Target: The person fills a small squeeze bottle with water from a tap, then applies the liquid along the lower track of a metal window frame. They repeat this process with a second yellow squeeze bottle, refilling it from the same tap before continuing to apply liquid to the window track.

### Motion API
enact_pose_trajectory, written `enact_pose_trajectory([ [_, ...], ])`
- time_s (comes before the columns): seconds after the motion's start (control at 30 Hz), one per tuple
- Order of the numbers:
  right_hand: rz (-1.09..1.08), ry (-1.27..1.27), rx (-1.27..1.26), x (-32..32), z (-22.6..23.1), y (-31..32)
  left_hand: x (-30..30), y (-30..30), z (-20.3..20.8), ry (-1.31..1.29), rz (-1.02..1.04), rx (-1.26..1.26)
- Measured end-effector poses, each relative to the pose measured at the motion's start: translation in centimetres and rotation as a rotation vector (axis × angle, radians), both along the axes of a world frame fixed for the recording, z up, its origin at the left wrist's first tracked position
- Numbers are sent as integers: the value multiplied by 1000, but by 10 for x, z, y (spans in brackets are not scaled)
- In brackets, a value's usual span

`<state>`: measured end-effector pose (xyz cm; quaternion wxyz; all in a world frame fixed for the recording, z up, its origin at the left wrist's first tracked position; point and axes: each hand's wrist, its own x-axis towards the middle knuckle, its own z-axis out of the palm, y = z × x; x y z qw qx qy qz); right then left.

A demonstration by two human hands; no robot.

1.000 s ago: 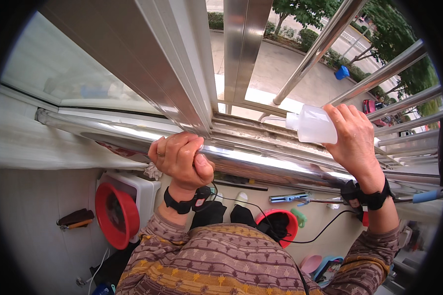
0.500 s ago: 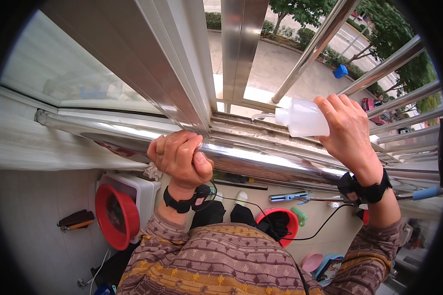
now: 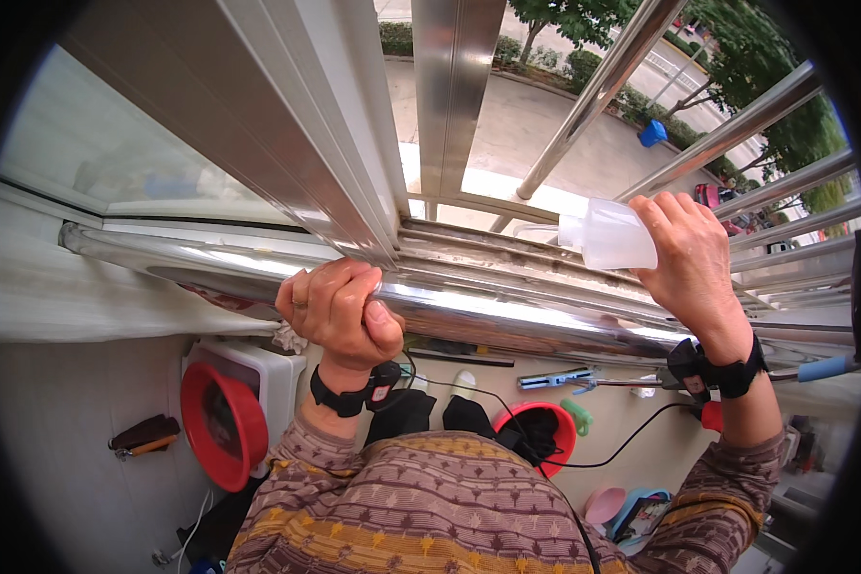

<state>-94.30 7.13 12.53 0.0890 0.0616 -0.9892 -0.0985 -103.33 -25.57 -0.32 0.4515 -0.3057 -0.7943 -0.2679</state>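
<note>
My right hand grips a translucent white squeeze bottle by its base. The bottle lies tilted on its side, its thin clear spout pointing left over the dirty window track. My left hand is closed in a fist at the shiny metal rail, beside the foot of the window frame. Its curled fingers hide whatever they may hold; a small pale glint shows by the index finger.
Metal bars stand beyond the track, with a street below. Behind the rail are a red basin on a white appliance, a red bucket with dark cloth, a blue-headed mop, and a black cable.
The bottle and my right hand have shifted right along the track. My left fist has moved slightly left relative to the rail; the whole view has also shifted a little.
</note>
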Motion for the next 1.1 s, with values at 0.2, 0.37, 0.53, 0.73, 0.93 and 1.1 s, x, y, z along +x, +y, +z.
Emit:
enact_pose_trajectory([
  [0.2, -21, -7, 9, 7, 1, 6, -1, 1, 0, 11, -3, 6],
  [0.37, -6, -1, 16, 8, 2, 5, -1, 1, -1, 20, -1, 4],
  [0.53, -27, -23, 36, 14, 4, 8, -2, 1, -3, 5, -4, 36],
  [0.73, -51, 1, 45, 21, 5, 16, -2, 1, -3, 20, 1, 9],
  [0.93, -61, -7, 53, 26, 1, 19, -2, 1, -2, 17, -1, 8],
  [1.1, -52, 6, 60, 29, -1, 22, -3, 1, -2, 31, -4, 12],
])
